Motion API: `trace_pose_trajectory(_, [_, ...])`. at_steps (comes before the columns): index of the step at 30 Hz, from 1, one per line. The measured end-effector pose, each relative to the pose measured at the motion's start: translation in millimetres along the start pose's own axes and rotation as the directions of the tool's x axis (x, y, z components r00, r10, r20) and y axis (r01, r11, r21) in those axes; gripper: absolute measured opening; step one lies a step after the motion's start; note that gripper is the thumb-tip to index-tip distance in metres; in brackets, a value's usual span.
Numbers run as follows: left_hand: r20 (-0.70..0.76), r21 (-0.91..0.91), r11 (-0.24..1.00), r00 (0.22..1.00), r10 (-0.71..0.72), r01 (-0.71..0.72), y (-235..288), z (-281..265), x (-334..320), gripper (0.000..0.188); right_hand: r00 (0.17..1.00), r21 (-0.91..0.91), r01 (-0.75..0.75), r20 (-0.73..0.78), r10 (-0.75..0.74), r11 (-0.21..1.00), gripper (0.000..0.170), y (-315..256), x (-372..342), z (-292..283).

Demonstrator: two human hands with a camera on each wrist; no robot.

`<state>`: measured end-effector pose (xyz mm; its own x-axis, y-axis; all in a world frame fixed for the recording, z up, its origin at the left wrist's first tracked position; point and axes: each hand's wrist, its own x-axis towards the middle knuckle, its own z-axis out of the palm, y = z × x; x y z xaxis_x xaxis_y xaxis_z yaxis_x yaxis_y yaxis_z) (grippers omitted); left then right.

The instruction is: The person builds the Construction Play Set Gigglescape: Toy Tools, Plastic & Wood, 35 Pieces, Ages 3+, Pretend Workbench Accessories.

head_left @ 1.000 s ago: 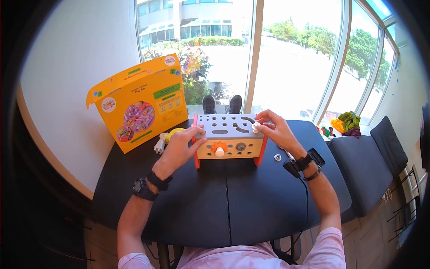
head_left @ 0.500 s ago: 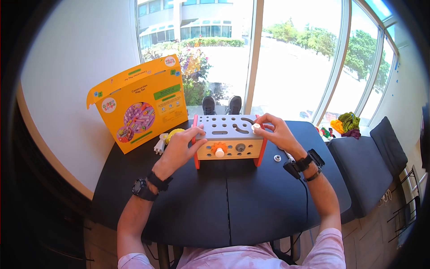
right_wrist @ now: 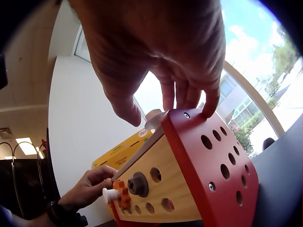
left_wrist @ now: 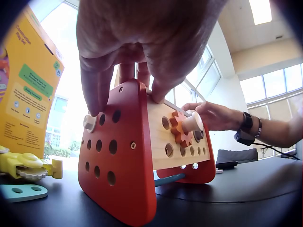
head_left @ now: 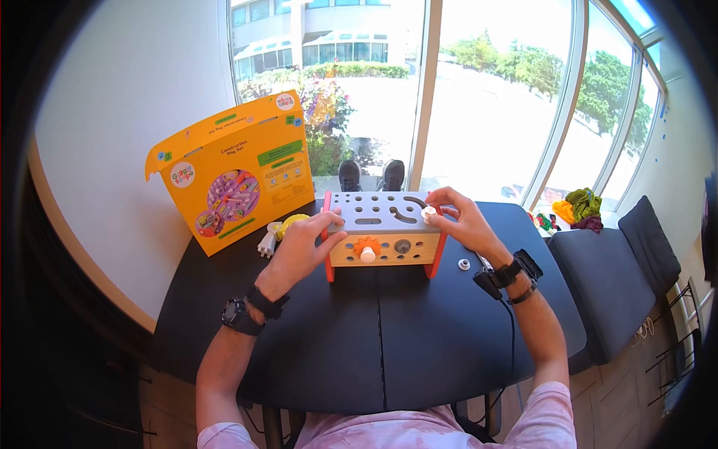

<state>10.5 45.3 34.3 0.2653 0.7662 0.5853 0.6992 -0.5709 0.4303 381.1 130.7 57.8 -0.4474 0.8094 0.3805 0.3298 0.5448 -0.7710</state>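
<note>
A toy workbench with a grey holed top, wooden front and red side panels stands on the black table. My left hand grips its left end, thumb at the front edge and fingers over the top. At the top's right corner, my right hand has thumb and index finger around a white toy bolt. In the right wrist view the other fingers reach past the bolt toward the red panel's upper edge. An orange gear with a white peg and a grey bolt sit on the front.
A yellow box stands behind at the left. Beside it lie a yellow toy tool and a pale green holed strip. A small white ring-like piece lies right of the workbench, near a black cable.
My right thumb and fingers shift slightly at the white bolt, which shows a little more between them. My left hand and the workbench hold their place.
</note>
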Motion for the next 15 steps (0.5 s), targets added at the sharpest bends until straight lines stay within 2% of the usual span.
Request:
trace_pose_trajectory(5, [0.001, 0.0, 1.0, 1.0, -0.004, 0.004, 1, 0, 0, 0.027, 0.999, -0.01, 0.03, 0.021, -0.03, 1.0, 0.038, 6, 1, -1])
trace_pose_trajectory(8, [-0.003, -0.002, 1.0, 1.0, 0.001, -0.001, 1, 0, 0, 0.027, 0.999, -0.025, -0.004, 0.053, 0.006, 1.0, 0.042, 3, 1, -4])
trace_pose_trajectory(11, [-0.011, -0.003, 1.0, 1.0, 0.013, -0.013, -2, 1, 0, 0.027, 1.0, 0.013, 0.006, -0.011, -0.006, 1.0, 0.035, -6, -2, 1])
trace_pose_trajectory(15, [-0.045, -0.006, 0.999, 0.998, 0.048, -0.048, -5, 3, 0, 0.027, 0.998, 0.001, 0.032, 0.063, -0.032, 0.999, 0.038, 5, 1, -3])
